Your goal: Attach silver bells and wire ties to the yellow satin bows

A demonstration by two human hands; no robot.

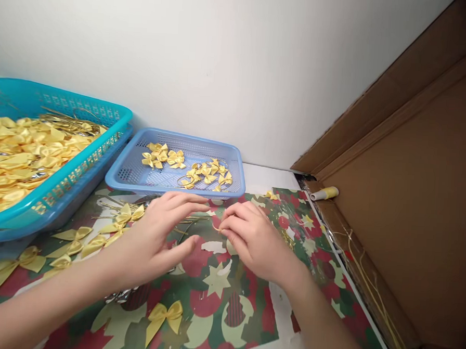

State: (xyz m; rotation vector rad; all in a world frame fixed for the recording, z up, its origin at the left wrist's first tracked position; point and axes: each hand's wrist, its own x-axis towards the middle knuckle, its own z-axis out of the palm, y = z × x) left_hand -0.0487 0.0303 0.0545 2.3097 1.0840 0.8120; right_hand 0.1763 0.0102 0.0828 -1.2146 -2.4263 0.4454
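The right hand's (253, 237) fingertips are pinched close around a thin, curved strand (216, 228), just on the near side of the small blue basket (240, 172). The left hand (157, 235), also nearer than that basket, has its thumb standing wide of its outstretched fingers. Beside and beneath the left forearm, near left of the basket, lie loose yellow bows (71, 241) and gold wires (114, 208); a single yellow bow (165, 318) rests farther toward the wearer. All these lie on a patterned sheet (216, 280) in front of the basket. Inside the basket are wired bows (205, 172). To its left, a larger turquoise basket (77, 172) is heaped with bows; to its right stand a small tube (324, 193) and brown cardboard (403, 204); behind it rises a white wall (223, 64).
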